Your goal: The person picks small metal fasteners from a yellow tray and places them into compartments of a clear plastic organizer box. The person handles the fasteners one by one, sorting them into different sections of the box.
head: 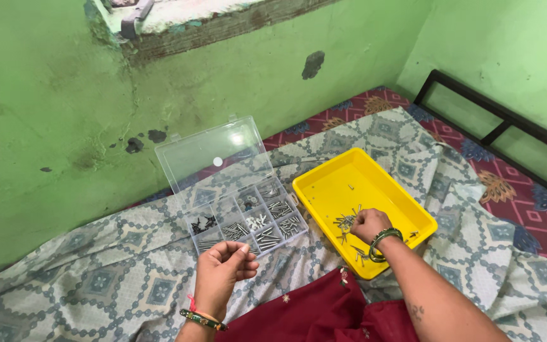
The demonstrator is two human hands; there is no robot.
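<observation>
On the bed, several organizer box compartments hold sorted screws, while loose screws remain in the yellow tray; right hand grip closed among them, left hand fingertips pinched together, contents unclear.

The shallow yellow plastic tray lies open from above, and most of its floor is bare toward the far corner; loose metal screws crowd only the near end, where the right hand sits. Just left of it, the clear plastic compartment box is reachable from above and the front, but its raised transparent lid blocks the back. The green wall closes the far side.
</observation>
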